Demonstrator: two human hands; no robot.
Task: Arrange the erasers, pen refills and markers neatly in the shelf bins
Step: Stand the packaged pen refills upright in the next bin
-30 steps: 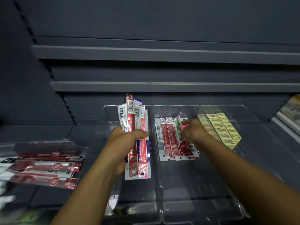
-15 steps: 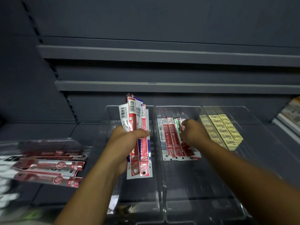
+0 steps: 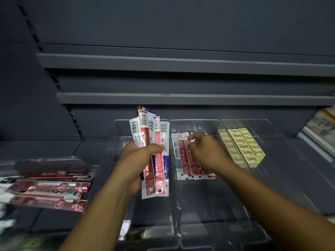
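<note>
My left hand (image 3: 139,156) grips a fanned bundle of red and white pen refill packets (image 3: 154,151), held upright over the left clear bin (image 3: 116,129). In the middle clear bin (image 3: 204,201) a row of red refill packets (image 3: 181,156) lies flat side by side. My right hand (image 3: 204,153) rests on this row with fingers bent over the packets; I cannot tell whether it pinches one. Yellow erasers (image 3: 243,145) sit stacked in rows in the right clear bin (image 3: 282,171).
Another clear bin (image 3: 45,160) at far left holds larger red packaged pens (image 3: 49,187) lying crosswise. Dark grey shelf ledges (image 3: 181,98) run above the bins. Pale packaged goods (image 3: 322,127) sit at the right edge.
My right hand has shifted a little left and up over the row of refills in the middle bin, its fingers spreading. The left hand keeps the bundle steady.
</note>
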